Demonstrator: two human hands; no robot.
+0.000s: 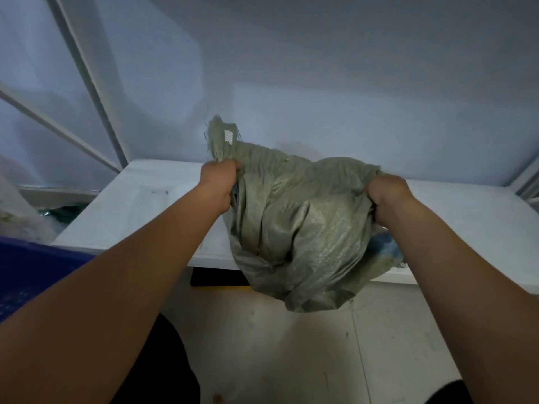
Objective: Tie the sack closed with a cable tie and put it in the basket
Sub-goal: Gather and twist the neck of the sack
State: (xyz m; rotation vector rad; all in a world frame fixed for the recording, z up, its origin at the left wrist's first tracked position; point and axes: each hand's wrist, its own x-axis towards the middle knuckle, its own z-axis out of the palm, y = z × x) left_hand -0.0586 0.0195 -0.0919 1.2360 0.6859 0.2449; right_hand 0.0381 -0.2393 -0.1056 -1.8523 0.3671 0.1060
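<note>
A grey-green woven sack [303,228] hangs in front of me, its lower part over the front edge of a white table [140,211]. My left hand [220,185] grips the sack's bunched top at the left, where a frayed corner sticks up. My right hand [385,193] grips the bunched fabric at the right. Something blue shows through gaps in the sack near both hands. No cable tie is visible.
A blue bin [32,269] stands at the lower left beside the table. White frame bars [87,80] run along the left wall. A dark gap [215,278] lies under the table edge, and pale floor tiles [291,354] are below.
</note>
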